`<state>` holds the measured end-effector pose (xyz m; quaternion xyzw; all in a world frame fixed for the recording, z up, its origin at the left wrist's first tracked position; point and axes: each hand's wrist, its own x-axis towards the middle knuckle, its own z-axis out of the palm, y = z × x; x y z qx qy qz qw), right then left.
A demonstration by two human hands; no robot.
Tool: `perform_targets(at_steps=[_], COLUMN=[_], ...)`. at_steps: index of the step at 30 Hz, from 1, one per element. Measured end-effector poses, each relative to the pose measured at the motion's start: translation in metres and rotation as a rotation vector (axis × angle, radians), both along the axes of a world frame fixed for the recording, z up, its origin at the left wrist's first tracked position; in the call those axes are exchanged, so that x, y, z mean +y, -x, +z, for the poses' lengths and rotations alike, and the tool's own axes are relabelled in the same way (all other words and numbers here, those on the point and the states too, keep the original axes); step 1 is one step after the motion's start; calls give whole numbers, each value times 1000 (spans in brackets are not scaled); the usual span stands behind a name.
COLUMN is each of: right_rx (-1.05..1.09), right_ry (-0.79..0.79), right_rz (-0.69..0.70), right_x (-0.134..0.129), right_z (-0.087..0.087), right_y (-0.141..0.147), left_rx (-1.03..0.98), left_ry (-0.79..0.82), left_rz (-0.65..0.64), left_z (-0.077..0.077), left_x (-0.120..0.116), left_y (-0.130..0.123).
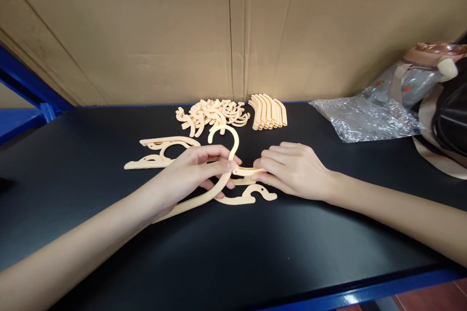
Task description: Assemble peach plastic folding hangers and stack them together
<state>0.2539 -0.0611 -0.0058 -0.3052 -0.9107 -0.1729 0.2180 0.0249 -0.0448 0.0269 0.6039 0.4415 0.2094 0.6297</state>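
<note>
My left hand [209,167] is closed on a cream plastic clothes hanger [236,143], its thumb at the joint below the curved hook. One arm of the hanger slants down to the lower left, partly under my wrist. My right hand [292,170] pinches the short piece [246,171] that joins the hanger at that joint; its far end is hidden by my fingers. Beneath my hands lies another hanger part [264,192] with a curled end and a small hole. Folded hangers [168,142] rest on the table just beyond my left wrist.
A heap of loose hooked parts [211,114] and a neat stack of curved arms [268,112] lie at the back of the black table [204,262]. Clear plastic bags [372,116], a bottle [434,58] and a dark bag [452,107] sit at the right. Cardboard [153,34] stands behind.
</note>
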Motion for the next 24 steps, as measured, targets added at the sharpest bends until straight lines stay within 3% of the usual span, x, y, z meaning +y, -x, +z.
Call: perform_targets(at_steps=[8, 24], right_rx=[13, 51], right_ry=[25, -41], right_rz=[-45, -23], right_x=[0, -4], right_z=[-1, -4], right_y=[0, 1], left_rx=[-26, 28], left_ry=[-63, 1], left_rz=[56, 106], left_z=[2, -2], left_x=[-5, -3], left_y=[-9, -5])
